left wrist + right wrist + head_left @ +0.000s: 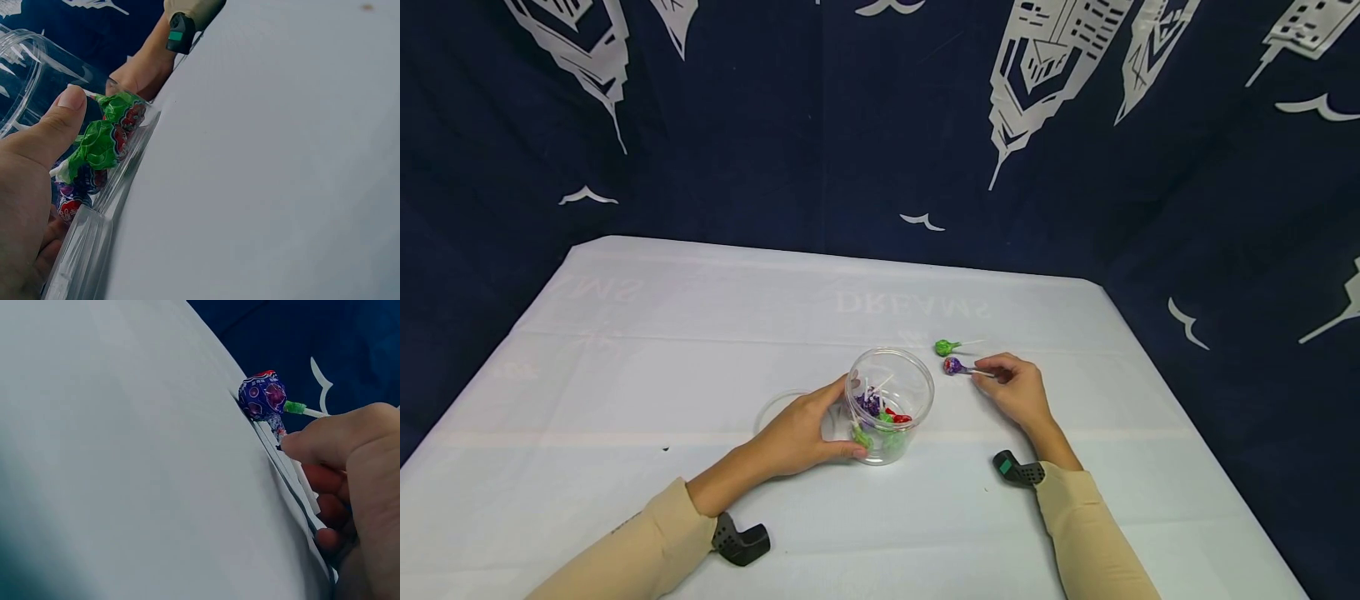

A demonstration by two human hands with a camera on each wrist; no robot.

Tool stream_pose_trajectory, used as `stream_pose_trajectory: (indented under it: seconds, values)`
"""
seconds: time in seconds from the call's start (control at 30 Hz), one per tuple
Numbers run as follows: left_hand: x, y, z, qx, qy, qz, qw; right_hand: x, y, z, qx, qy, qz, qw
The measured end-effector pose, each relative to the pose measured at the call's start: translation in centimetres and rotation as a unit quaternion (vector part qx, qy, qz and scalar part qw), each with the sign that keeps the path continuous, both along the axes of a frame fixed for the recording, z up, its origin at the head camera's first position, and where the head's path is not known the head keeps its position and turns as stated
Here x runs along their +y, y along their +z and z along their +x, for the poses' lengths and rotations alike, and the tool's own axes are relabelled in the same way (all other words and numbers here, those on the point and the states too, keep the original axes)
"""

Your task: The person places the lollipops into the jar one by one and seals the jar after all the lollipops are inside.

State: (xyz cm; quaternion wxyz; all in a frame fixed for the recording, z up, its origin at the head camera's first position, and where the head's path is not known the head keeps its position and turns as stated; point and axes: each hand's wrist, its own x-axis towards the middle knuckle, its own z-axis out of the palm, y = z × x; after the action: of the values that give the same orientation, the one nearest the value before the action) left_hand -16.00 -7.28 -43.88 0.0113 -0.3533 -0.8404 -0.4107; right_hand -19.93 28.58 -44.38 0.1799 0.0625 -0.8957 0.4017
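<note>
My left hand [797, 433] grips the side of a clear plastic cup [917, 417], its thumb at the near side. Inside lie several wrapped lollipops in purple, green and red; in the left wrist view, green lollipops [100, 147] show through the wall. To the right of the cup, my right hand [1018, 392] pinches the stick end of a purple lollipop [953, 367], whose head points toward the cup. In the right wrist view, that purple lollipop [262, 397] is close over the table. A green lollipop [945, 347] lies just beyond it, stick pointing right.
A clear round lid [762, 417] lies on the white-covered table [625, 375], partly hidden by the left hand. A small dark speck [666, 449] is farther left. Behind the table hangs a navy cloth [760, 150] with white prints.
</note>
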Motion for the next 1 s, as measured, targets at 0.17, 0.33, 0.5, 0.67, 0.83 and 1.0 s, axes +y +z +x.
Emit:
stream_pose_trajectory:
  seconds: [0.17,0.33,0.5,0.67,0.83,1.0]
  values:
    - [0.02,-0.04,0.01,0.002,0.002,-0.003,1.0,-0.12,0.23,0.11,-0.021,-0.009,0.021,0.9995]
    - [0.02,0.04,0.06,-0.005,0.003,-0.003,1.0,0.01,0.05,-0.04,-0.033,-0.01,0.038,0.9987]
    - [0.02,0.06,0.07,-0.008,0.002,-0.003,1.0,0.15,-0.11,-0.17,-0.032,-0.007,0.049,0.9983]
    - [0.01,0.03,0.05,-0.004,0.0,-0.001,1.0,0.05,-0.02,-0.04,-0.033,-0.007,0.054,0.998]
    - [-0.03,0.05,0.08,-0.004,0.0,0.001,1.0,-0.01,0.04,-0.02,-0.037,-0.011,0.059,0.9975]
    - [-0.02,0.09,0.11,-0.008,-0.001,0.003,1.0,-0.04,0.08,0.06,-0.035,-0.007,0.063,0.9974]
